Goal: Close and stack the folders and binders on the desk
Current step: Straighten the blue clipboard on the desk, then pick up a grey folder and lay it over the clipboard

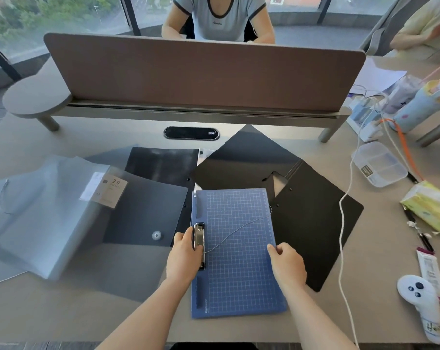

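Lying at lower centre of the frame, the blue folder (pixel 236 251) looks thin, light and bendy, so I judge it best held by both long edges. Its cover carries a pale grid, with a metal clip (pixel 198 245) on its left side and a thin thread across it. The left hand (pixel 182 256) has fingers curled over the clip; the right hand (pixel 287 260) pinches the folder's right edge. Beneath it to the upper right sprawls an open black folder (pixel 314 223); to the left lies a translucent grey folder (pixel 50 218), on the desk (pixel 113 311).
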Action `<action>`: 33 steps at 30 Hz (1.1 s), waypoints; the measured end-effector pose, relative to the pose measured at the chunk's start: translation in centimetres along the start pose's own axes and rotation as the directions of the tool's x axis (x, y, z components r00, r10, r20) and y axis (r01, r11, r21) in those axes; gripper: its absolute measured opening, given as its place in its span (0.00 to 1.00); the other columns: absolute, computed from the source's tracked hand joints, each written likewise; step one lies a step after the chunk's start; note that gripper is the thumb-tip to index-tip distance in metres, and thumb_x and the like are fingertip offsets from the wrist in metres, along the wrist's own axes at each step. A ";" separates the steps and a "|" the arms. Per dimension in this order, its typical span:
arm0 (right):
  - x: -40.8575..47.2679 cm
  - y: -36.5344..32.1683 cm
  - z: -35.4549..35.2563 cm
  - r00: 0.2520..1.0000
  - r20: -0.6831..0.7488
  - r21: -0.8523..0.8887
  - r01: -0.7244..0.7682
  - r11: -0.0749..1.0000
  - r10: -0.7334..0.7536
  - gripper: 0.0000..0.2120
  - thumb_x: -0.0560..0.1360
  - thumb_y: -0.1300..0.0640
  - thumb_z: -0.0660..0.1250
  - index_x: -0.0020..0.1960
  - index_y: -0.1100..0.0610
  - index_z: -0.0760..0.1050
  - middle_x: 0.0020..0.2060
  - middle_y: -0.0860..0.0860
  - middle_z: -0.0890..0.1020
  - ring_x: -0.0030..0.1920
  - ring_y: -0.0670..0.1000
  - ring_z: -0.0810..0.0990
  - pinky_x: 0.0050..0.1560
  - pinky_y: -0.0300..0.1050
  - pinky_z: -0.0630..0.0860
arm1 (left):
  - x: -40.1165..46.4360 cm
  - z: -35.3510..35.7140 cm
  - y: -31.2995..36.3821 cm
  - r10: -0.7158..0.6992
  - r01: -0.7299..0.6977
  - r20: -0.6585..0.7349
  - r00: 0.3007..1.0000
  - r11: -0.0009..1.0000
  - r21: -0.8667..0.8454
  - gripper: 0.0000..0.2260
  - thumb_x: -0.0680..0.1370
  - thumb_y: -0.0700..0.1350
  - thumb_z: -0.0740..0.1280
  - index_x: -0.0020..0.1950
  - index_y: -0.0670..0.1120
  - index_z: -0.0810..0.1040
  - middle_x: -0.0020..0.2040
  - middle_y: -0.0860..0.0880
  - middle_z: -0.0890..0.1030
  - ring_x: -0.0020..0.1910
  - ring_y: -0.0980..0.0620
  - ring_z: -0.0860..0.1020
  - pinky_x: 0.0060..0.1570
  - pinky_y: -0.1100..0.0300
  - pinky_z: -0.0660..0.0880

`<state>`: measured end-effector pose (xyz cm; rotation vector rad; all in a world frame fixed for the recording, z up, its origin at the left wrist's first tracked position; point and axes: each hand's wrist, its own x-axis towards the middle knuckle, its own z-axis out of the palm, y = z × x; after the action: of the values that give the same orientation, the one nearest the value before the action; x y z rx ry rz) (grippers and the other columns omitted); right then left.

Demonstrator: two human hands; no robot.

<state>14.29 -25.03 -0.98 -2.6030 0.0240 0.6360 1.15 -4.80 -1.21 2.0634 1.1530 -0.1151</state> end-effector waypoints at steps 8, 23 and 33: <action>0.4 -0.3 -0.4 0.998 0.015 -0.128 0.058 0.990 -0.057 0.15 0.78 0.42 0.64 0.41 0.53 0.70 0.35 0.48 0.78 0.34 0.47 0.78 0.30 0.39 0.70 | -0.3 0.2 0.6 0.021 -0.009 -0.087 0.996 0.990 0.144 0.11 0.79 0.45 0.62 0.61 0.48 0.72 0.50 0.50 0.72 0.37 0.45 0.78 0.35 0.54 0.75; -1.1 -8.1 1.1 0.925 0.095 -0.022 0.372 0.928 -0.369 0.07 0.81 0.52 0.60 0.57 0.51 0.71 0.44 0.47 0.79 0.41 0.47 0.78 0.37 0.43 0.78 | 0.1 -2.7 -0.6 0.076 -0.034 -0.227 0.971 0.983 0.180 0.17 0.81 0.45 0.61 0.70 0.47 0.73 0.65 0.49 0.75 0.65 0.46 0.71 0.51 0.52 0.77; -4.9 -15.5 6.4 0.768 0.407 0.122 0.490 0.863 -0.494 0.21 0.80 0.55 0.58 0.73 0.52 0.67 0.43 0.45 0.79 0.47 0.50 0.79 0.50 0.50 0.78 | 0.4 -7.6 -5.4 -0.024 0.099 -0.365 0.931 0.977 0.189 0.23 0.78 0.47 0.66 0.73 0.44 0.69 0.69 0.44 0.72 0.67 0.40 0.69 0.61 0.47 0.70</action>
<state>9.03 -8.80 2.80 -2.2506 -0.7720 0.9728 -4.75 2.05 0.93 2.2938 1.4823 0.1276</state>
